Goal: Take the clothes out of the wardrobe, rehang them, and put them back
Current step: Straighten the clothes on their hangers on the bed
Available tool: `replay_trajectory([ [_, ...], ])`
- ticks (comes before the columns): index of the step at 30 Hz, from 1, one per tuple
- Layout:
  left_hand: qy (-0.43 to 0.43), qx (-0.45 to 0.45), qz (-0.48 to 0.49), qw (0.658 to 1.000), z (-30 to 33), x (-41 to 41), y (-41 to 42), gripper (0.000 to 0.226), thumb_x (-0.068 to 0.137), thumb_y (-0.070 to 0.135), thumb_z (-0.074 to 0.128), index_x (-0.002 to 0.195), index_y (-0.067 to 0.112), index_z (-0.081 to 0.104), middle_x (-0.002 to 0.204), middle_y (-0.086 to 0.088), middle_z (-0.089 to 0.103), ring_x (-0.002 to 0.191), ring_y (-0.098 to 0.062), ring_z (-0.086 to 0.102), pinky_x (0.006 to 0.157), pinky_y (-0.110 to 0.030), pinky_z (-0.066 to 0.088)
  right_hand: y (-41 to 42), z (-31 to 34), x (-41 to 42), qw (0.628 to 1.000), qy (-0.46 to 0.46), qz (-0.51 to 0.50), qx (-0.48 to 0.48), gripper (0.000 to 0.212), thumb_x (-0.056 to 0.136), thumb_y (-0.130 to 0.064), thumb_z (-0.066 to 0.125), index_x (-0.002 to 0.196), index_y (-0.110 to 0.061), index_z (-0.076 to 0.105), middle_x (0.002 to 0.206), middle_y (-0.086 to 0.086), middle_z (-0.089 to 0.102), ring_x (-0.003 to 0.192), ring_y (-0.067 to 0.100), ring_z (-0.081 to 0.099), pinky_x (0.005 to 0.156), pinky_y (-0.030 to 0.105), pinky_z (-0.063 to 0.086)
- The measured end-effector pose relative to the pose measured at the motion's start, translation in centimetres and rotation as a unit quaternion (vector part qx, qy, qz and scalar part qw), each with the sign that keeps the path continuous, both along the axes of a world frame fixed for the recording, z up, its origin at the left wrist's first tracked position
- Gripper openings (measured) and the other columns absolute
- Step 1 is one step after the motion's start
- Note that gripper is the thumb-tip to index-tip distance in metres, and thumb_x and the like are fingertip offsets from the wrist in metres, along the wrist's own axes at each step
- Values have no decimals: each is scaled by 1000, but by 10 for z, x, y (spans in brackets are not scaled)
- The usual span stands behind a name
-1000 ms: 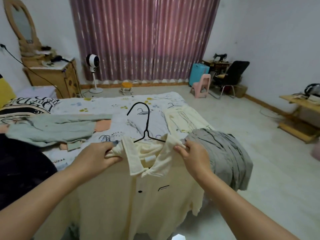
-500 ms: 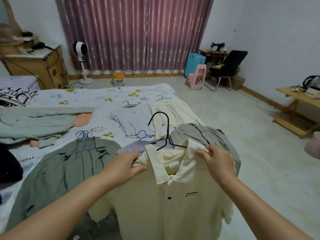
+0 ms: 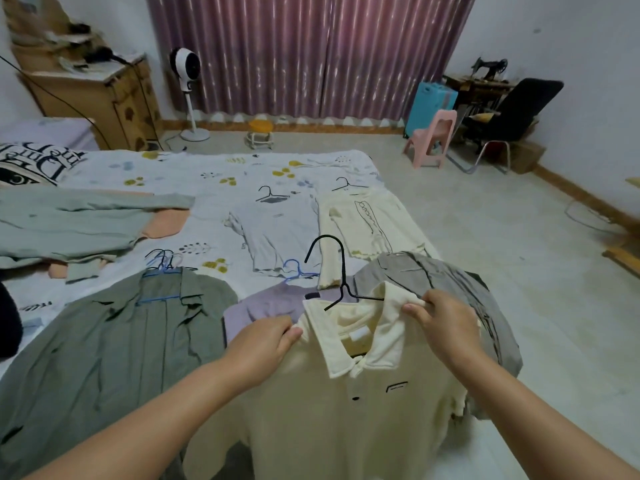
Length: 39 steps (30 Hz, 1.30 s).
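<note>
A cream polo shirt (image 3: 349, 417) hangs on a black wire hanger (image 3: 341, 271) in front of me, over the near edge of the bed (image 3: 214, 168). My left hand (image 3: 263, 344) grips the shirt's left shoulder beside the collar. My right hand (image 3: 446, 327) pinches the right shoulder. The hanger's hook sticks up between my hands. On the bed lie a green shirt (image 3: 104, 344) on a blue hanger, a lilac garment (image 3: 263, 306), a grey shirt (image 3: 450, 282), a pale blue tee (image 3: 273, 233) and a cream tee (image 3: 370, 223), each with a hanger.
A grey-green jacket (image 3: 69, 223) and a peach garment lie at the bed's left. Behind the bed stand a wooden dresser (image 3: 93, 95), a fan (image 3: 188, 64), maroon curtains, a pink stool (image 3: 433, 136) and a black chair (image 3: 512, 116). Bare floor stretches to the right.
I have carried the cream shirt on its hanger to the right along the bed's edge. The green shirt and lilac garment have come into view on my left. Both hands keep their hold.
</note>
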<state>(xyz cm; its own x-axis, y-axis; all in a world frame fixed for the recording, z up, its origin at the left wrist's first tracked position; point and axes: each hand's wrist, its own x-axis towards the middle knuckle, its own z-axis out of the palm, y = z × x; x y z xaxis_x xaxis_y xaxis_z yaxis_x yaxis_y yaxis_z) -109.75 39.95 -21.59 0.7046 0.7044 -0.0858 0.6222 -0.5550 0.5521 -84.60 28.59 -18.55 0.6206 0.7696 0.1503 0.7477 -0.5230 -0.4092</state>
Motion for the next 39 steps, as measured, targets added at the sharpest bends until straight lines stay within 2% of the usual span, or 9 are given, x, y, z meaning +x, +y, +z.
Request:
replay_trajectory([
  [5, 1, 19, 38, 999, -6, 27, 68, 36, 100, 31, 35, 64, 28, 27, 69, 6, 41, 73, -16, 39, 63, -31, 23, 76, -15, 30, 1000, 10, 7, -14, 32, 87, -44, 58, 77, -14, 55, 70, -2, 53, 75, 26, 52, 71, 34, 32],
  [13, -23, 9, 120, 993, -31, 63, 163, 35, 96, 22, 45, 65, 26, 31, 72, 4, 45, 80, -24, 49, 70, -34, 34, 187, -44, 71, 999, 34, 16, -20, 33, 86, -46, 59, 71, -17, 52, 73, 4, 58, 81, 33, 55, 67, 36, 36],
  [17, -28, 55, 178, 982, -43, 84, 210, 19, 96, 24, 45, 79, 17, 45, 82, 2, 49, 86, -24, 52, 68, -32, 32, 249, -55, 91, 999, 25, 42, -19, 42, 86, -43, 59, 59, -20, 38, 59, -4, 44, 71, 29, 49, 64, 34, 30],
  [21, 17, 59, 227, 972, -79, 109, 254, 22, 98, 29, 42, 94, 13, 56, 94, 1, 55, 94, -21, 54, 68, -28, 29, 312, -105, 115, 994, 32, 74, -68, 41, 89, -42, 55, 60, -21, 34, 69, 1, 51, 76, 30, 52, 70, 37, 33],
  [25, 57, 25, 263, 963, -138, 128, 288, 25, 98, 28, 39, 110, 13, 55, 112, -2, 58, 101, -23, 55, 82, -31, 38, 362, -172, 133, 988, 74, 92, -97, 41, 91, -39, 55, 61, -21, 33, 74, 6, 51, 74, 27, 48, 66, 34, 31],
  [30, 168, 17, 255, 952, -207, 144, 304, 44, 99, 32, 35, 141, 22, 29, 142, 1, 35, 128, -19, 37, 103, -31, 26, 404, -252, 142, 974, 84, 106, -182, 40, 93, -41, 51, 65, -18, 35, 84, 10, 58, 92, 32, 58, 70, 34, 33],
  [35, 258, -19, 197, 946, -274, 152, 301, 56, 101, 34, 27, 149, 22, 2, 158, 1, -3, 145, -17, 1, 116, -36, 5, 418, -317, 142, 959, 88, 130, -238, 40, 95, -41, 47, 64, -18, 35, 96, 14, 64, 93, 33, 57, 71, 36, 34],
  [37, 282, -33, 182, 941, -295, 154, 298, 57, 101, 36, 24, 149, 22, -4, 158, 0, -10, 145, -19, -5, 117, -39, 2, 417, -332, 140, 960, 69, 128, -241, 32, 94, -39, 48, 77, -12, 50, 101, 16, 62, 97, 34, 54, 78, 39, 37],
  [39, 291, -41, 182, 939, -313, 154, 295, 59, 101, 38, 21, 149, 21, -8, 157, 0, -14, 145, -20, -9, 117, -41, -1, 413, -343, 135, 969, 8, 116, -216, 30, 92, -34, 51, 103, -6, 56, 110, 17, 56, 105, 36, 48, 95, 46, 33],
])
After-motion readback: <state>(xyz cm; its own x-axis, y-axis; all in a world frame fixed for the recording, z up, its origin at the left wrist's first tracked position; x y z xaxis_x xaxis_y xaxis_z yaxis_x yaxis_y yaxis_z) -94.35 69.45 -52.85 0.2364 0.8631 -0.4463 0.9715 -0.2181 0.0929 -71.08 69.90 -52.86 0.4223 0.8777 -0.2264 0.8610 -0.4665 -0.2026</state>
